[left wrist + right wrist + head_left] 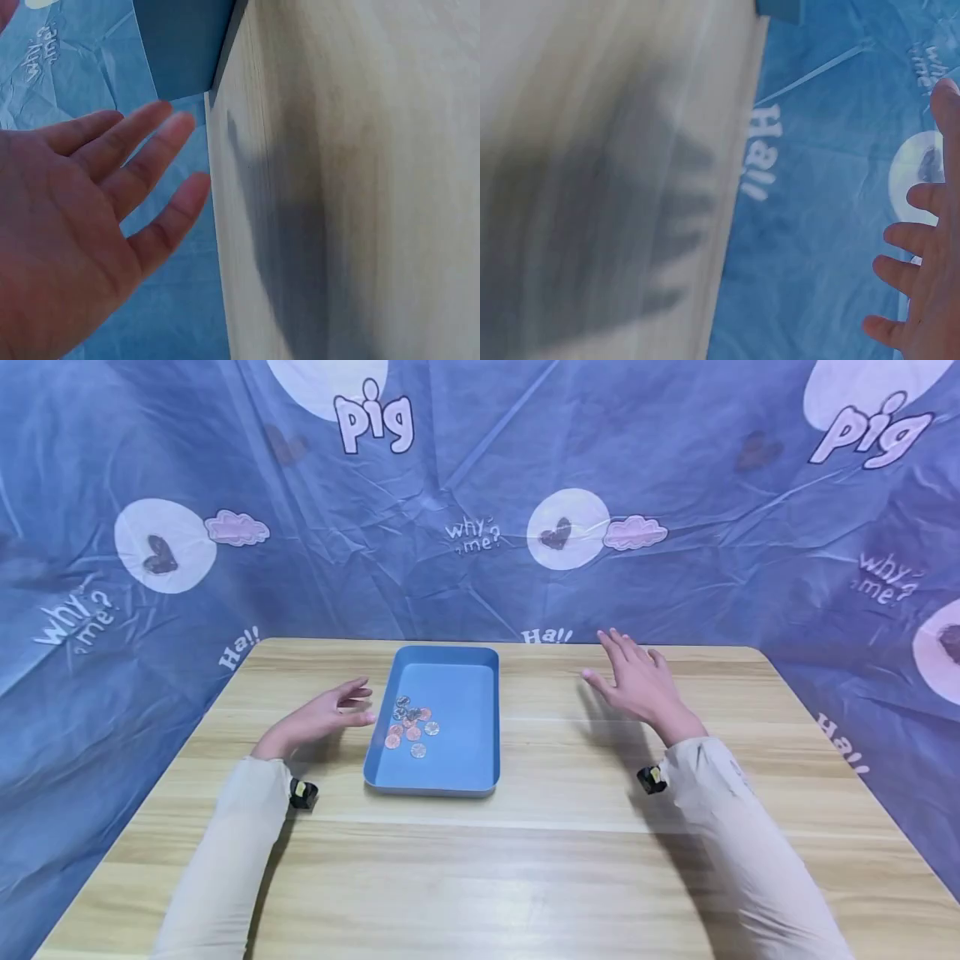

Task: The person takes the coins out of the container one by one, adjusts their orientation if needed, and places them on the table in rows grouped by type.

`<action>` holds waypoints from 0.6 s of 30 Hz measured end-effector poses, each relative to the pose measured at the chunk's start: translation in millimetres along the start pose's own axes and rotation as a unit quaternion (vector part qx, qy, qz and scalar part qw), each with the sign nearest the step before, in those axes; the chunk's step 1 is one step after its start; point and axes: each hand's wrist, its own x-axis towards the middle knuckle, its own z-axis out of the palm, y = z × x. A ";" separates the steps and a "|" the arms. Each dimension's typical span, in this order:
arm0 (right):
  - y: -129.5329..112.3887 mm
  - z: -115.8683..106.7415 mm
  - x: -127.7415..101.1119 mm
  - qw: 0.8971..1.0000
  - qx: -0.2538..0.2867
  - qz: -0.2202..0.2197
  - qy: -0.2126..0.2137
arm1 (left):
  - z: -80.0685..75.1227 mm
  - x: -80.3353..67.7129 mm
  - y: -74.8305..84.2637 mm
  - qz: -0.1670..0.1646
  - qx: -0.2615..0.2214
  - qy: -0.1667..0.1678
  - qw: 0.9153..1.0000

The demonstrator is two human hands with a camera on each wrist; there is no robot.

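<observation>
Head view: The blue tray rests on the worktop. Silver and copper-coloured coins lie in a cluster inside the tray, toward its left wall; some overlap. The left hand is just beside the tray's left wall, fingers slightly bent and empty. The right hand is raised above the worktop, well to the right of the tray, fingers extended, spread and empty. A patterned blue cloth hangs behind the tray.

Left wrist view: The fingers are spaced apart, near the tray's outer wall.

Right wrist view: The fingers are spread; their shadow falls on the worktop.
</observation>
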 end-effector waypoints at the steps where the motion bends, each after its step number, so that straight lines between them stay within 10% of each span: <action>1: -2.0 -0.3 1.4 1.000 0.002 -0.002 0.003 | 0.7 0.6 -1.1 0.002 -0.006 -0.003 1.000; 18: -57.4 -6.9 35.4 0.995 0.088 -0.049 -0.023 | 6.9 12.3 -13.9 0.014 -0.031 -0.055 0.998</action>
